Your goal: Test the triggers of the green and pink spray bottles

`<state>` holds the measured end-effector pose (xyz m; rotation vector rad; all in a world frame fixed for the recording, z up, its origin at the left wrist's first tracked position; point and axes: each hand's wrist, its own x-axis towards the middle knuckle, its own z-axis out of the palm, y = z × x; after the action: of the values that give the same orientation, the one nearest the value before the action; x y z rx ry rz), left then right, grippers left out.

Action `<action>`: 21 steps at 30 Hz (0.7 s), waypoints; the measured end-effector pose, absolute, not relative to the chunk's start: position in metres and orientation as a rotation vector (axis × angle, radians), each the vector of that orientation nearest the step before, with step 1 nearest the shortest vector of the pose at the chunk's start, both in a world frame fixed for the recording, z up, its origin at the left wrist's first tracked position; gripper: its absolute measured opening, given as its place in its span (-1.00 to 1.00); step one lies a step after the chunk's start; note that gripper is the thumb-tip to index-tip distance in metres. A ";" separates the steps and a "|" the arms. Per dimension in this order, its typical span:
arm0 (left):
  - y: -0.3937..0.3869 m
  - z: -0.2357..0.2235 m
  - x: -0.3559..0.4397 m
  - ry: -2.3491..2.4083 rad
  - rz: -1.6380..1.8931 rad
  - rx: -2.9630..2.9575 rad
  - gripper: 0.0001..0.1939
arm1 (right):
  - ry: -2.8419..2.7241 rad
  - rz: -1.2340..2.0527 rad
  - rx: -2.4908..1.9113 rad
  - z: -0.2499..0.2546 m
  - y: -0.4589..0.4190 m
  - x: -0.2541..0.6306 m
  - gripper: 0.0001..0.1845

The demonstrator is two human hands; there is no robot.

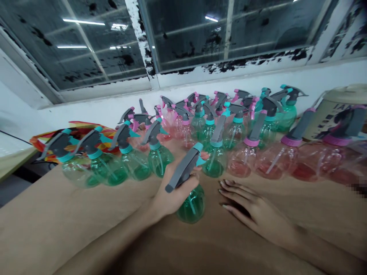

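Note:
A green spray bottle [191, 208] with a grey trigger head and turquoise nozzle stands near the middle of the table, some liquid inside. My left hand [174, 187] is wrapped round it just under the spray head, hiding its collar. To the right, my right hand [250, 206] rests on the tabletop with fingers stretched out, holding nothing. Beyond its fingertips stands a pink spray bottle [242, 164] with a pink collar. Another green spray bottle [215, 164] is right behind the held one.
Green bottles [107, 172] line up at the left, pink ones [275, 164] at the right, with several more behind. A red and yellow plastic bag [86, 128] lies at the back left. A cream container [329, 107] stands back right. Windows [229, 30] rise behind the wooden table [51, 225].

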<state>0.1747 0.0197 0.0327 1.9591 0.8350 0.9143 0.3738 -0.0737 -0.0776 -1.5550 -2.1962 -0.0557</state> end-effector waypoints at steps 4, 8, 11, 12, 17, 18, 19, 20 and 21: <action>0.023 0.029 0.174 0.730 0.878 1.977 -0.68 | -2.217 -0.098 -1.573 -0.078 -0.075 0.373 -0.59; 0.024 0.029 0.173 0.757 0.886 2.002 -0.82 | -2.224 -0.113 -1.569 -0.080 -0.076 0.373 -0.60; 0.024 0.030 0.172 0.759 0.871 2.008 -0.80 | -2.220 -0.109 -1.558 -0.080 -0.076 0.374 -0.60; 0.024 0.031 0.172 0.748 0.875 2.002 -0.80 | -2.218 -0.106 -1.560 -0.080 -0.076 0.374 -0.60; 0.027 0.027 0.169 0.748 0.910 1.984 -0.83 | -2.219 -0.079 -1.578 -0.079 -0.076 0.374 -0.59; 0.027 0.027 0.168 0.754 0.910 1.996 -0.85 | -2.222 -0.077 -1.581 -0.079 -0.076 0.374 -0.59; 0.028 0.026 0.168 0.757 0.912 2.010 -0.87 | -2.227 -0.076 -1.580 -0.079 -0.075 0.375 -0.59; 0.028 0.026 0.168 0.757 0.922 2.023 -0.88 | -2.229 -0.076 -1.581 -0.080 -0.075 0.375 -0.59; 0.028 0.026 0.168 0.758 0.931 2.032 -0.89 | -2.232 -0.075 -1.582 -0.080 -0.075 0.375 -0.59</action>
<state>0.1681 0.0278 0.0261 2.0322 0.7583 0.9305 0.3753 -0.0749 -0.0798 -1.5817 -2.2320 -0.0753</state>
